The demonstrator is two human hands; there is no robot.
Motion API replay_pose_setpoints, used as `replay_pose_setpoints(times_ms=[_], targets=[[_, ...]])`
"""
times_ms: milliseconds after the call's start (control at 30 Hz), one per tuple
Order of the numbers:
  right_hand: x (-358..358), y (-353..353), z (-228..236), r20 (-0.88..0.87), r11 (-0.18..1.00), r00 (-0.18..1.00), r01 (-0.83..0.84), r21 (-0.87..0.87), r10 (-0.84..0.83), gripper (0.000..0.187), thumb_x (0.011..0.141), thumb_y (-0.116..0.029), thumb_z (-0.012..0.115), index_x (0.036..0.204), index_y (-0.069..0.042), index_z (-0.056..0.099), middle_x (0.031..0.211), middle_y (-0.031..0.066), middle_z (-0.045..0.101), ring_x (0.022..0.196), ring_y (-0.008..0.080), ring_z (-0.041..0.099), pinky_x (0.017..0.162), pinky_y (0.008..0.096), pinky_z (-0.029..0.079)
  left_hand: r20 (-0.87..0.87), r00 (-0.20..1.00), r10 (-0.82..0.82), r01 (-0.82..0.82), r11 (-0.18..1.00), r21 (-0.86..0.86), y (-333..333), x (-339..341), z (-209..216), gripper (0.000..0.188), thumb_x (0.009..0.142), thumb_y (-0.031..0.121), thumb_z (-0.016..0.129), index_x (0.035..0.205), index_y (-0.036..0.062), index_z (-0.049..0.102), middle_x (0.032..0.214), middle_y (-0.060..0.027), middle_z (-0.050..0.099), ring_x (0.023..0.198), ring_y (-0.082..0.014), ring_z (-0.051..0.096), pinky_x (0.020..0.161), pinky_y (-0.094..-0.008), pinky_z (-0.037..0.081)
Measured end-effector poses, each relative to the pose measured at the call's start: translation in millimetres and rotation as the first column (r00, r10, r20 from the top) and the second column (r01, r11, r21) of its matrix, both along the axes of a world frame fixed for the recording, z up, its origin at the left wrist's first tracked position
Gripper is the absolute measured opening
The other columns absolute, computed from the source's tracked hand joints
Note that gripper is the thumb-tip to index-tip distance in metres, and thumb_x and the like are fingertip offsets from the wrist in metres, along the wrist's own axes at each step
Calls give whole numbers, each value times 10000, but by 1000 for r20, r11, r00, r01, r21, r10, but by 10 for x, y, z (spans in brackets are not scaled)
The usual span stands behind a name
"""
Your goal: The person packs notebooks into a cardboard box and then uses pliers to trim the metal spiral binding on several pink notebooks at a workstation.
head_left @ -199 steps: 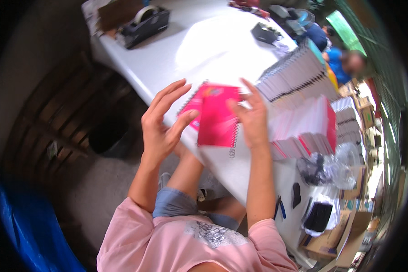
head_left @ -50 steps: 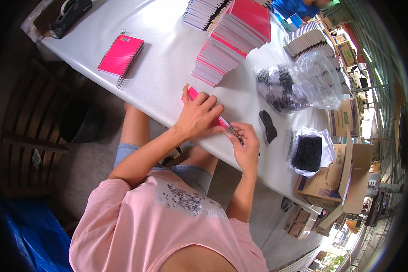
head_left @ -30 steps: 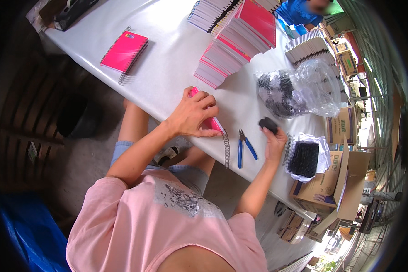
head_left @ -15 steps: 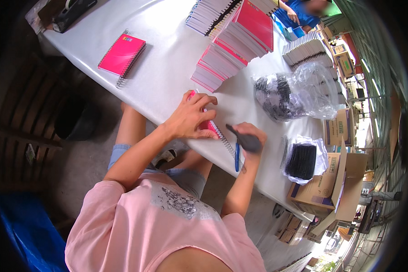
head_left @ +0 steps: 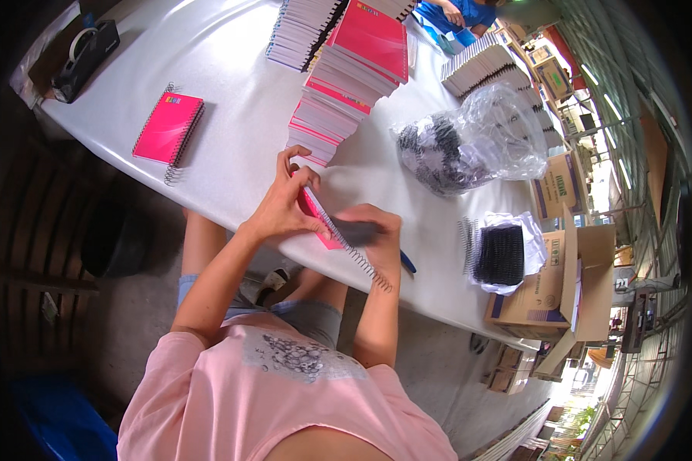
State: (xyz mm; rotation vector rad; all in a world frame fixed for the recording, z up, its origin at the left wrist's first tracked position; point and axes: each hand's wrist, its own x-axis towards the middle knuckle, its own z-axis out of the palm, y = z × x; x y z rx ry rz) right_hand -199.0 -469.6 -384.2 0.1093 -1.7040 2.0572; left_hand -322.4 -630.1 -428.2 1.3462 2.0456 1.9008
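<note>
At centre frame, my left hand (head_left: pixel 283 206) pinches a pink spiral notebook (head_left: pixel 310 206), tilted, its wire coil (head_left: pixel 367 266) jutting lower right. My right hand (head_left: pixel 384 230) grips a blurred black tool (head_left: pixel 354 231) beside the coil. Another pink notebook (head_left: pixel 168 129) lies upper left on the tabletop (head_left: pixel 238 138).

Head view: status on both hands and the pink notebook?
Left hand gripping pink notebook, coil extending past it. Right hand holding blurred dark tool beside coil. Blue handle beside right wrist.
</note>
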Motion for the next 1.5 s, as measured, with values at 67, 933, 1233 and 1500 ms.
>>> replay_pose_setpoints(times_ms=[67, 933, 1233, 1500], targets=[[-90, -63, 145, 378, 789, 858, 50, 613, -348, 288, 652, 119, 529, 852, 14, 706, 859, 123, 685, 777, 174, 643, 717, 257, 493, -23, 998, 51, -50, 998, 46, -28, -8, 1, 841, 402, 413, 912, 1016, 58, 460, 1212, -177, 340, 1000, -328, 409, 840, -407, 415], [-454, -330, 384, 451, 774, 850, -85, 628, -273, 277, 714, 44, 543, 943, -2, 693, 826, 130, 687, 750, 128, 634, 716, 254, 487, 98, 994, -44, 37, 997, 74, -10, -62, -71, 1037, 414, 421, 918, 1103, 2, 268, 1105, -171, 368, 1092, -292, 403, 951, -359, 347], [431, 714, -77, 37, 188, 524, 237, 953, -851, 451, 762, -94, 618, 1211, -80, 571, 1195, 151, 576, 1109, 309, 541, 964, 375, 395, 462, 867, -186, 85, 969, 230, -66, -53, -138, 458, 732, 138, 773, 1019, 33, 433, 924, -53, 506, 876, -124, 503, 804, -269, 428], [1123, -213, -435, -45, -66, 486, -26, 997, -873, 561, 874, -379, 563, 1342, -101, 427, 1283, 182, 458, 1163, 370, 430, 997, 453, 309, 546, 832, 101, -315, 895, 314, -117, 237, 254, 631, 672, -10, 781, 1235, 51, 504, 750, -38, 618, 714, -108, 619, 656, -233, 483]])
